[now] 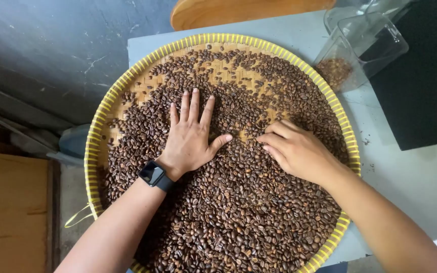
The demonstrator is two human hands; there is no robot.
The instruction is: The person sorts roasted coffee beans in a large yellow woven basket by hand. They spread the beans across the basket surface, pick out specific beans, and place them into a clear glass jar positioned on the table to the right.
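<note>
My left hand (190, 139) lies flat on the roasted coffee beans (238, 212), fingers spread wide and palm down, holding nothing, a dark smartwatch (155, 175) on its wrist. My right hand (297, 150) rests just beside it on the beans, fingers curled loosely with the tips pressed among them; I cannot tell whether that grip pinches a bean. The beans lie under and around both hands, filling the round woven tray (104, 108) with its yellow rim, which sits on the pale tabletop (410, 177). A clear plastic container (362, 48) lies tipped beyond the tray.
</note>
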